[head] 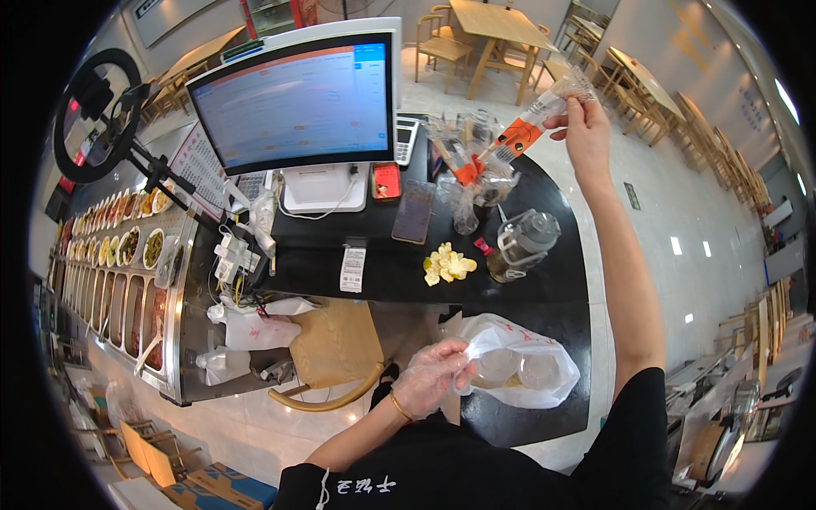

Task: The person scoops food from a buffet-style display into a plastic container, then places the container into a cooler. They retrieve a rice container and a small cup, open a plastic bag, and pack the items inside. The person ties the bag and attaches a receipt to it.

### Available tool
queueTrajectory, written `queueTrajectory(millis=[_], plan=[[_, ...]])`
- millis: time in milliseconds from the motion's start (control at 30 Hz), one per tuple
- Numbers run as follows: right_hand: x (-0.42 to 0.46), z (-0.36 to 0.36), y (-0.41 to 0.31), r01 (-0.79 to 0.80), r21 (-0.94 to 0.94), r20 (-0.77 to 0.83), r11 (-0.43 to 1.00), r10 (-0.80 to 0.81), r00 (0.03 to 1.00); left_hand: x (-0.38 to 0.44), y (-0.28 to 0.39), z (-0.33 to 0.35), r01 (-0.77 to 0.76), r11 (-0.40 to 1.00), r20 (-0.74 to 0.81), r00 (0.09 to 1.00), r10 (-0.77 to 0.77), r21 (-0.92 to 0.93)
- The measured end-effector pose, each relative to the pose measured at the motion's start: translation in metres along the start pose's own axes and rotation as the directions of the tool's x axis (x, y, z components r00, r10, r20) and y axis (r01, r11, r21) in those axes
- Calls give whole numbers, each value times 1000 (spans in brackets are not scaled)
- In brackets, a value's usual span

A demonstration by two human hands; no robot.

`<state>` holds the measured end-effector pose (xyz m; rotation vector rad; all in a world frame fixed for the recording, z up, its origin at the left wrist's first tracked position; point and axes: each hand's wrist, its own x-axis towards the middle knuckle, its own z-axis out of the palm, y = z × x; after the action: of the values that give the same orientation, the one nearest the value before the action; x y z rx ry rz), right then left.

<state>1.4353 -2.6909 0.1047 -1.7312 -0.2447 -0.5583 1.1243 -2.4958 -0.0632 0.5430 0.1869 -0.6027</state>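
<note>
My left hand point(433, 376), in a clear disposable glove, pinches the edge of a white plastic bag point(548, 382) on the black counter. Inside the bag's mouth show two round translucent lids or containers point(539, 370); what they hold is hard to see. Raised at the upper right, my bare right hand point(586, 131) grips the top of a wrapped cutlery packet point(523, 131) with an orange and white sleeve. The packet's lower end reaches over a bunch of similar clear-wrapped packets point(468, 162) standing on the counter.
A grey-lidded bottle point(526, 242), fruit peel point(448, 262), a phone point(414, 211), a receipt point(352, 269) and a monitor point(296, 105) stand or lie on the counter point(312, 255). Left are food trays point(134, 306). A wooden chair point(338, 344) sits below the counter.
</note>
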Motion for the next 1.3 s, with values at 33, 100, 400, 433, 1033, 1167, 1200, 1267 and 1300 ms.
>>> queueTrajectory(millis=[33, 100, 400, 433, 1033, 1167, 1200, 1267, 1300], plan=[[-8, -14, -8, -25, 9, 7, 1000, 25, 1000, 0, -2, 0, -6, 1000, -10, 1000, 6, -8], [-27, -45, -21, -80, 29, 21, 996, 79, 997, 2, -3, 1, -14, 1000, -35, 999, 13, -24], [-191, -144, -77, -303, -117, 191, 946, 320, 928, -5, -10, 16, -66, 997, -26, 997, 66, 31], [-210, -149, -81, -335, -125, 196, 934, 354, 915, -6, -11, 18, -58, 998, -7, 998, 58, 23], [-440, -87, 49, 211, -711, 609, 671, 437, 662, -29, -38, 25, -121, 978, 157, 983, 95, 169], [-419, -98, 31, 169, -607, 653, 777, 366, 663, -34, -32, 18, -135, 979, 120, 986, 117, 152], [-404, -104, 20, 175, -581, 674, 795, 349, 651, -35, -31, 17, -127, 981, 100, 989, 113, 148], [-362, -113, -9, -42, -517, 605, 855, 400, 688, -36, -28, 17, -120, 982, 63, 992, 112, 147], [-337, -113, -20, -142, -460, 578, 876, 417, 701, -35, -28, 14, -131, 981, 74, 990, 121, 143]])
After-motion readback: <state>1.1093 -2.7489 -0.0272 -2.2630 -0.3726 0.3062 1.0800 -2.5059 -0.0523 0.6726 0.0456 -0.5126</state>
